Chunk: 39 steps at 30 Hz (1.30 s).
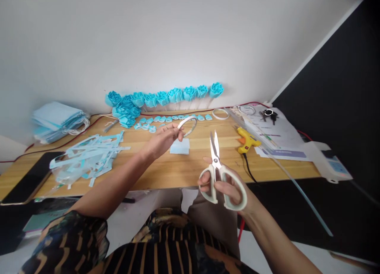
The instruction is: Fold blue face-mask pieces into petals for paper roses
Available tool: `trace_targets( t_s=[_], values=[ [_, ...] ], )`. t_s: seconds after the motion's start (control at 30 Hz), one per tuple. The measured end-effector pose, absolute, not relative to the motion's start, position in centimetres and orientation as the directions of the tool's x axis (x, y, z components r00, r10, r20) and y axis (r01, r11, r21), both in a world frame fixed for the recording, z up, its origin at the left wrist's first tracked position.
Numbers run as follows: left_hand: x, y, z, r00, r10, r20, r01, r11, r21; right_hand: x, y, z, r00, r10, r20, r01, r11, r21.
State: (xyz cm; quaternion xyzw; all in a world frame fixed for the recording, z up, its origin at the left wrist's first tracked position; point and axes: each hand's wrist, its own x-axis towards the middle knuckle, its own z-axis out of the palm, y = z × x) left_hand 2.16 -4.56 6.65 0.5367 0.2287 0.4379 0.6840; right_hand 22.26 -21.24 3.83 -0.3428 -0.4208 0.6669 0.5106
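Observation:
My left hand point(165, 138) pinches a thin white roll of tape point(189, 118), held up above the table. Just below the roll lies a pale blue folded square point(179, 147). Fingers and thumb of my right hand point(233, 190) are through the handles of light grey scissors point(216, 161), whose blades point away from me and stand slightly apart. Behind the tape, small blue folded pieces point(168, 119) sit in rows. Blue flowers point(175, 95) on thin sticks lean along the wall, with several more heaped at the left end.
Blue strips point(89, 153) lie piled at left, near a black phone point(31, 177) and stacked blue sheets point(59, 119). To the right are a yellow glue gun point(247, 140), another tape roll point(220, 118), keys point(269, 113), papers point(285, 135) and a long clear stick point(303, 195) overhanging the edge.

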Motion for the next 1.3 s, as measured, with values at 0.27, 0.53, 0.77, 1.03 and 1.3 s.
trace_targets(
  t_s=[0.27,0.53,0.77,1.03,1.3],
  values=[
    [0.7,-3.2,5.7,0.428,0.897,0.111,-0.422,0.090,0.902,19.6,-18.8,3.8,-0.341,0.940,0.011,-0.483,-0.165,-0.860],
    [-0.1,-3.0,4.0,0.421,0.899,0.122,-0.418,0.073,0.905,17.5,-16.9,4.1,-0.513,0.848,0.133,-0.472,-0.149,-0.869],
    [-0.5,-3.1,3.5,0.372,0.918,0.139,-0.399,0.022,0.917,16.8,-15.2,4.1,-0.552,0.825,0.122,-0.462,-0.181,-0.868],
    [-0.1,-3.3,3.2,0.263,0.948,0.179,-0.394,-0.064,0.917,16.5,-14.3,3.5,-0.562,0.821,0.097,-0.461,-0.214,-0.861],
    [0.0,-3.6,3.5,0.197,0.969,0.147,-0.358,-0.068,0.931,16.5,-13.9,3.3,-0.556,0.821,0.130,-0.489,-0.197,-0.850]
  ],
)
